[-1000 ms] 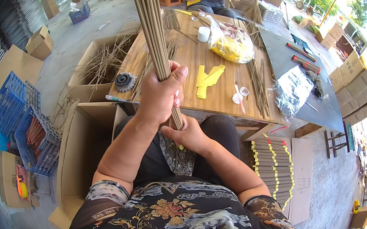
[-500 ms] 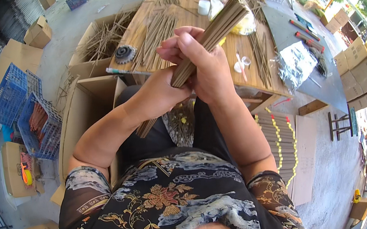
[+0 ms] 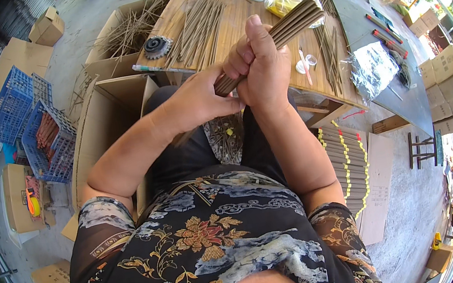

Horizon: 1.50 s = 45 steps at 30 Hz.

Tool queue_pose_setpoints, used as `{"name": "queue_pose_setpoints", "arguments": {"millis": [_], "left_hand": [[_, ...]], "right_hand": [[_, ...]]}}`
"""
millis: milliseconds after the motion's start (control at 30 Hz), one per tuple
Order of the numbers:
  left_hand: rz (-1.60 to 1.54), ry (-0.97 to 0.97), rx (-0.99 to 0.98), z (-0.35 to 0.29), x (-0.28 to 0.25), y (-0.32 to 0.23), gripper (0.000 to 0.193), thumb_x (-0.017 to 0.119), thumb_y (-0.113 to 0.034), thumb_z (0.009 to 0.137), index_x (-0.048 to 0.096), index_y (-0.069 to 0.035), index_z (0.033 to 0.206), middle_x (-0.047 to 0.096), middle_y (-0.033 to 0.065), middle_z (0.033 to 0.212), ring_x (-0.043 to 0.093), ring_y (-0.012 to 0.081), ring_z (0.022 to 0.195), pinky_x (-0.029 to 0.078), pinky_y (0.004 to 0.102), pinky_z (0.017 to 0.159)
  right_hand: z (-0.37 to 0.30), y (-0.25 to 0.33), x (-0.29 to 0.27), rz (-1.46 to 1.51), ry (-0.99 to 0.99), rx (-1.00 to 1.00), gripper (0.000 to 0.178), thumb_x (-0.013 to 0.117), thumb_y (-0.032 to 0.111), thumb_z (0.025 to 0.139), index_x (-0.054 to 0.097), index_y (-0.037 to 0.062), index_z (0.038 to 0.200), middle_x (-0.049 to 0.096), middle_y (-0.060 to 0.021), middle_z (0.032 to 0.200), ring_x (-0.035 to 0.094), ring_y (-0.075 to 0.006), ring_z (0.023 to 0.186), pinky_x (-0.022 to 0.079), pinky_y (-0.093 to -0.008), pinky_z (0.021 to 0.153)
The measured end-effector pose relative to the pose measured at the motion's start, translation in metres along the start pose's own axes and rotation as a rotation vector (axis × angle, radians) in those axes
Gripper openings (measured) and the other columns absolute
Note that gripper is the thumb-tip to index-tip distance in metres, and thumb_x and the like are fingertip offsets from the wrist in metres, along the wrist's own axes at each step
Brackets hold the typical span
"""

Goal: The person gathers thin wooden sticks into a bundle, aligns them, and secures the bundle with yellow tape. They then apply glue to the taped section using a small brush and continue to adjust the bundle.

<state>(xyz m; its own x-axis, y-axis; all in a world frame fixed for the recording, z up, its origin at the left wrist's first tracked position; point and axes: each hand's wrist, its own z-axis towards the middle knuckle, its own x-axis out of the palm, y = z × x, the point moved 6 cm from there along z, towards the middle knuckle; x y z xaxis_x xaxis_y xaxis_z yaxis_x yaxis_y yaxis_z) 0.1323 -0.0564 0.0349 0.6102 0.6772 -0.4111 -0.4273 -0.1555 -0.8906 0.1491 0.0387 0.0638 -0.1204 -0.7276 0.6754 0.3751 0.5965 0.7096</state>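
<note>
A bundle of thin brown sticks (image 3: 297, 21), which look like incense sticks, slants up to the right in front of me. My right hand (image 3: 263, 67) is wrapped round its middle with the thumb pointing up. Lower down, my left hand (image 3: 205, 95) closes round the bundle too, its fingers mostly hidden behind it. The bundle's lower end is blurred below my left wrist. Beyond my hands, loose sticks (image 3: 198, 28) lie spread on a wooden table (image 3: 244, 18).
A dark toothed wheel (image 3: 157, 47) sits at the table's near left corner. An open cardboard box (image 3: 110, 120) stands beside my left leg. Blue crates (image 3: 45, 149) are further left. On the right, banded stick bundles (image 3: 345, 162) lie low, near a grey table (image 3: 400, 102) with silvery plastic (image 3: 373, 71).
My right fingers, loosely curled before, have closed round the bundle, and the thumb has lifted. Both hands and the bundle have shifted slightly right in view; the bundle's lower end has blurred.
</note>
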Motion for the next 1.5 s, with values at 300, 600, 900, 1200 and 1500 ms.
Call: {"name": "queue_pose_setpoints", "arguments": {"millis": [300, 600, 900, 1200, 1500], "left_hand": [[0.323, -0.345, 0.164, -0.006, 0.009, 0.006, 0.029, 0.064, -0.007, 0.075, 0.052, -0.001, 0.101, 0.063, 0.0069, 0.077, 0.061, 0.0166, 0.066, 0.047, 0.0273, 0.061], [-0.273, 0.247, -0.410, -0.010, 0.026, 0.009, 0.018, 0.065, -0.009, 0.074, 0.054, 0.000, 0.084, 0.050, 0.0020, 0.055, 0.049, 0.0088, 0.046, 0.038, 0.0230, 0.042], [0.068, -0.201, 0.062, -0.006, 0.027, 0.015, 0.021, 0.063, -0.009, 0.074, 0.052, 0.002, 0.088, 0.061, 0.0100, 0.073, 0.060, 0.0180, 0.069, 0.046, 0.0304, 0.062], [-0.481, 0.314, -0.361, -0.014, 0.038, 0.010, 0.014, 0.064, -0.011, 0.078, 0.054, -0.002, 0.082, 0.049, -0.0009, 0.057, 0.044, 0.0038, 0.042, 0.034, 0.0192, 0.038], [0.191, -0.096, 0.047, 0.002, 0.021, -0.004, 0.027, 0.066, -0.013, 0.073, 0.053, 0.002, 0.090, 0.060, 0.0100, 0.072, 0.059, 0.0187, 0.068, 0.046, 0.0328, 0.064]], "right_hand": [[-0.005, 0.003, 0.000, -0.036, -0.037, -0.074, 0.028, 0.054, 0.023, 0.086, 0.036, 0.0124, 0.067, 0.031, 0.0017, 0.052, 0.031, -0.0093, 0.043, 0.031, -0.0255, 0.041], [-0.009, -0.005, -0.008, 0.070, 0.128, 0.127, 0.031, 0.048, 0.021, 0.088, 0.036, 0.0119, 0.061, 0.033, 0.0010, 0.048, 0.030, -0.0094, 0.037, 0.030, -0.0253, 0.037], [-0.010, -0.003, -0.013, -0.027, -0.050, 0.034, 0.029, 0.053, 0.017, 0.085, 0.035, 0.0115, 0.062, 0.032, 0.0015, 0.049, 0.031, -0.0098, 0.038, 0.030, -0.0256, 0.037], [-0.009, 0.002, 0.000, 0.168, 0.306, 0.242, 0.025, 0.054, 0.014, 0.083, 0.042, 0.0065, 0.063, 0.037, -0.0010, 0.047, 0.036, -0.0109, 0.035, 0.033, -0.0254, 0.034], [-0.004, 0.013, -0.010, -0.048, -0.022, -0.055, 0.030, 0.052, 0.015, 0.083, 0.036, 0.0103, 0.059, 0.031, 0.0003, 0.046, 0.029, -0.0102, 0.035, 0.027, -0.0262, 0.035]]}}
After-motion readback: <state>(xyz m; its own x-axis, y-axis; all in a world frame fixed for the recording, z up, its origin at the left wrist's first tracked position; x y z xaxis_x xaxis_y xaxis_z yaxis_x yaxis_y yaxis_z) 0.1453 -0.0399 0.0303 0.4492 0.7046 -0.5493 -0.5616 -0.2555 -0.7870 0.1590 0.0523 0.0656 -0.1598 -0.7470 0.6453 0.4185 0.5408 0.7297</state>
